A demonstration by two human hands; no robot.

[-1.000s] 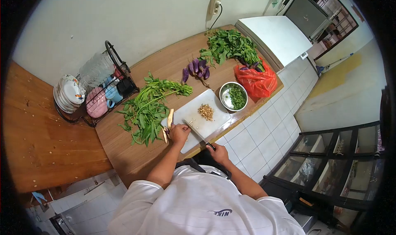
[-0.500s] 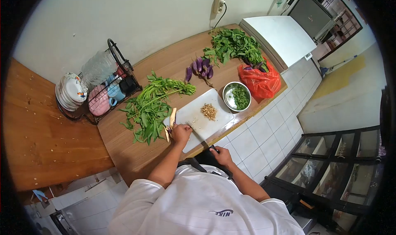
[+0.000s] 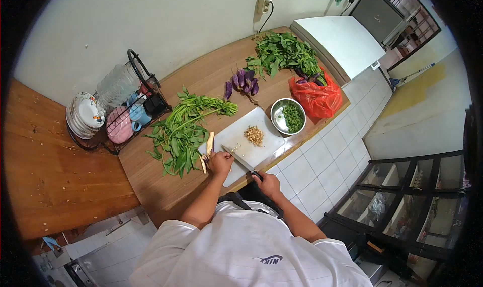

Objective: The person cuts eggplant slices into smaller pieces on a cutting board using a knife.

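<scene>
My right hand [image 3: 269, 185] is closed round the black handle of a knife [image 3: 240, 158], whose blade lies low over the white cutting board [image 3: 262, 117]. The tip points at my left hand [image 3: 220, 162], which is closed on cut eggplant [image 3: 210, 142] at the board's left end. Pale flesh and purple skin show beside its fingers; the part under them is hidden. Small chopped light-brown bits [image 3: 254, 135] form a pile mid-board. Close to the board's right end, a steel bowl [image 3: 279, 122] holds chopped greens [image 3: 293, 120].
Leafy stems [image 3: 183, 126] lie left of the board. Several small purple eggplants [image 3: 245, 80] sit behind it. More greens [image 3: 284, 53] rest at the back right by a red plastic bag [image 3: 317, 99]. A dish rack [image 3: 163, 105] stands at the left near the wall.
My right hand has raised the knife slightly up and to the left, so the blade now lies flatter in view. My left hand has stayed on the eggplant.
</scene>
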